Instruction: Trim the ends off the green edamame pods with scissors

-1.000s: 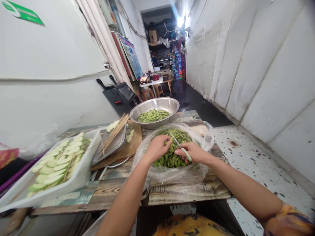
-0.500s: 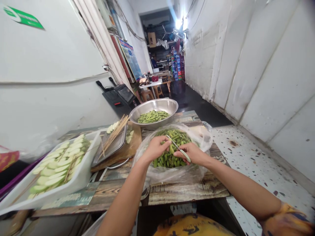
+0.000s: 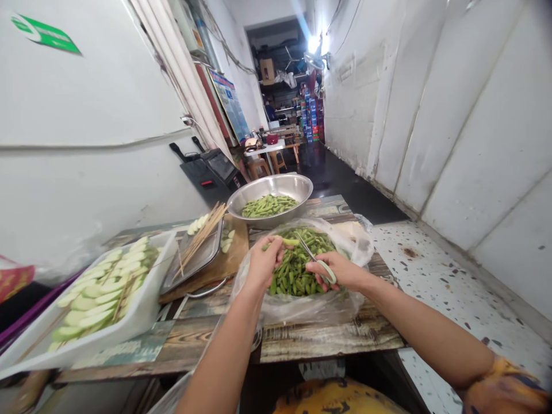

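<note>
My left hand [image 3: 264, 261] pinches a green bean pod [image 3: 288, 242] over the left part of a clear plastic bag [image 3: 254, 307] full of pods [image 3: 297, 276]. In my right hand [image 3: 334, 269] is a pair of scissors [image 3: 326, 270] with pale green handles. The blades are parted and point up and left, close to the right end of the held pod. Just behind the bag stands a steel bowl [image 3: 302, 195] with more pods [image 3: 269, 205] in it.
On the left, a white tray [image 3: 149, 299] holds skewered green slices. Between it and the bag, a metal tray [image 3: 196, 261] with wooden sticks [image 3: 200, 233] rests on a wooden board [image 3: 237, 253]. A white wall [image 3: 466, 132] runs along the right.
My left hand has turned and moved slightly left, and its pod now lies nearly level. The scissors' blades have opened beside it.
</note>
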`<state>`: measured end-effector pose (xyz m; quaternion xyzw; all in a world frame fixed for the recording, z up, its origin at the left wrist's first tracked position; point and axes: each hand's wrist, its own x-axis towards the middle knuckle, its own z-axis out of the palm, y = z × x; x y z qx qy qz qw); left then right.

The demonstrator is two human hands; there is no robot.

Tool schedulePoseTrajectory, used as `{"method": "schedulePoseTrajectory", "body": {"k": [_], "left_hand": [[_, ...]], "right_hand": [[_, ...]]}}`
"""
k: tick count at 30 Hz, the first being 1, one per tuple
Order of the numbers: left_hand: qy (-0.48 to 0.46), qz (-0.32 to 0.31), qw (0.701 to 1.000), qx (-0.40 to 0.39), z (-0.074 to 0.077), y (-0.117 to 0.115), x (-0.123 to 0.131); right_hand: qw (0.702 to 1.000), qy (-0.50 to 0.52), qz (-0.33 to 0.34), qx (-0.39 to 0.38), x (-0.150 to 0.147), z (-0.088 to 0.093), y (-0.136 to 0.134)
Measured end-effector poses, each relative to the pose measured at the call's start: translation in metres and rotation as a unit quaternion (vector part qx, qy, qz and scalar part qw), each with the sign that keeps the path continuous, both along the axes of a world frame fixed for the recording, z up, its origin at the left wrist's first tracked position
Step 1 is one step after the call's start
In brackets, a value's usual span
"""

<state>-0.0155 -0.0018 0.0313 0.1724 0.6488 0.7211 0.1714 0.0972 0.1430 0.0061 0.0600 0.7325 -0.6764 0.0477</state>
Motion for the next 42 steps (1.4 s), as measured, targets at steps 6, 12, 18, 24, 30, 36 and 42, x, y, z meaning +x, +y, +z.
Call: {"method": "schedulePoseTrajectory", "body": {"k": [6,12,18,24,30,36,42], "left_hand": [[0.009,-0.01,1.0,0.002,-0.005,0.002,0.008],[-0.02,0.009,1.0,0.003,-0.005,0.002,0.006],[-0.14,-0.023,0.989,0.032,0.003,0.004,-0.018],[-0.084,-0.057,0.992,-0.071,-0.005,0.018,-0.035],[0.117,-0.063,0.967,-0.219,-0.021,0.048,-0.045],[0.263,-0.114,0.899,-0.33,-0.018,0.057,-0.054],[0.305,-0.121,0.878,-0.349,-0.021,0.041,-0.052]], "right_hand": [[1.0,0.009,-0.005,0.004,-0.001,0.001,0.001],[0.999,-0.009,-0.022,0.03,0.004,0.006,-0.005],[0.995,0.002,-0.096,-0.011,-0.003,0.002,0.003],[0.984,0.042,-0.162,-0.058,-0.007,0.005,0.013],[0.983,0.05,-0.167,-0.06,-0.008,0.004,0.013],[0.982,0.051,-0.172,-0.052,-0.009,0.003,0.016],[0.989,0.031,-0.14,-0.036,-0.01,-0.001,0.015]]}}
